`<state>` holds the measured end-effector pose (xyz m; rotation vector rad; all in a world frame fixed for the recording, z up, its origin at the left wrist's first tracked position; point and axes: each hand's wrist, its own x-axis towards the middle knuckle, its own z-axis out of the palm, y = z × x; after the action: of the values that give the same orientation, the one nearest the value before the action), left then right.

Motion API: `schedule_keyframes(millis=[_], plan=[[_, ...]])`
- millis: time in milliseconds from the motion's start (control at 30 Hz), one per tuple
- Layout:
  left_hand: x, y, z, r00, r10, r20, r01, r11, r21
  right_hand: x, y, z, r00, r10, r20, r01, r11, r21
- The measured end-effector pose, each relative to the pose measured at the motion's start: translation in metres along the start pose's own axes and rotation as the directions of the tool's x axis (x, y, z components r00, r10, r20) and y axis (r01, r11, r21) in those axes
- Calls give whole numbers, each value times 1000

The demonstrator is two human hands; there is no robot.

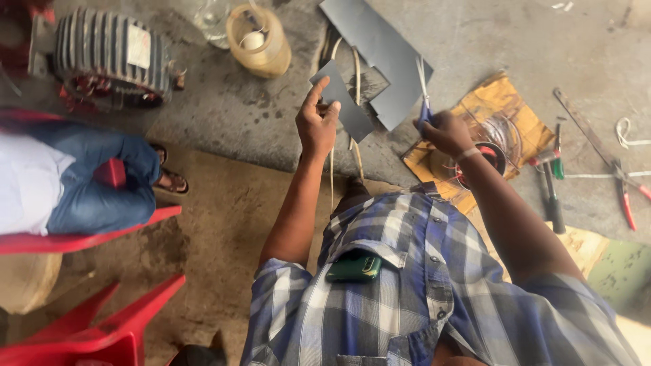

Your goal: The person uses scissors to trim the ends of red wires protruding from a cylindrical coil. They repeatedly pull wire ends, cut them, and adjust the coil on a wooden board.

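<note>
The left hand point(317, 122) held a small grey sheet point(344, 102) up in front of the person, above the concrete floor point(258, 115) — fingers point(330, 112) closed on its lower left edge, the index finger laid up along the side. The right hand point(444, 130) was closed around the blue handles of a pair of scissors point(423, 95), blades pointing away, tips near a larger grey sheet point(383, 54) that lay on the floor just beyond.

The small sheet looked thin and light, stiff enough to stand flat from 1 edge without drooping, yet probably easy to crease. Its cut edges might be sharp, so a pinch on the flat face near an edge seemed the safest hold, with the grip kept close to any cutting line to stop it flexing.

Nearby on the floor lay a wire coil on brown paper point(498, 132), red-handled pliers point(627, 196) and, toward the far left, a ribbed motor housing point(108, 54).
</note>
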<state>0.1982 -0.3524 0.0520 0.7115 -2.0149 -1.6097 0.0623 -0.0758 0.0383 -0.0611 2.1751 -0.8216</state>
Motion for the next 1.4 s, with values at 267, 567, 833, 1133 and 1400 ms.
schedule_keyframes(millis=[267,567,833,1133,1400], plan=[[-13,16,36,992,-51,119,56,998,-42,38,11,19,978,-125,-170,89,975,-205],[-43,23,48,989,-51,139,43,997,58,38,11,9,862,-389,-324,247,882,-400],[-90,62,60,990,129,59,-136,983,127,6,0,-39,799,-559,-222,538,829,-152],[-174,141,212,886,297,356,-287,955,-81,-104,116,-158,742,-656,135,548,711,441],[-314,46,229,640,-236,731,104,970,221,-42,312,-204,843,-351,-408,476,839,263]])
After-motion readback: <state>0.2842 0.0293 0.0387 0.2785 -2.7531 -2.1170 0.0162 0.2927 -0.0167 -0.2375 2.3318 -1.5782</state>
